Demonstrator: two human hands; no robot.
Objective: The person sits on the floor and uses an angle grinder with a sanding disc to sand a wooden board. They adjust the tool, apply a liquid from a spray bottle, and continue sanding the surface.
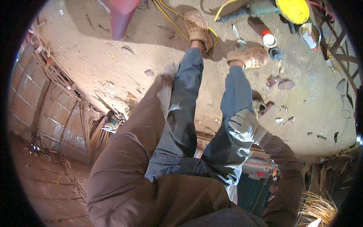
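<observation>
My right hand [242, 125], in a grey-white work glove, rests on my right thigh near the knee with its fingers laid over the dark trousers. My left hand [171, 70], also gloved, is against the outer side of my left leg, farther out than the right one. Its fingers are too small and blurred to make out. No object shows in either hand. Two tan clogs [198, 25] are on my feet, and brown sleeves cover both arms.
Beyond my right foot lie a green power tool [261, 7] with a yellow disc [293, 9], a red-and-white can [269, 39], a small blue-rimmed cup [275, 53] and a clear container [310, 34]. A yellow cord [172, 20] and maroon plastic piece [121, 19] are ahead. Woven panels [56, 109] stand left.
</observation>
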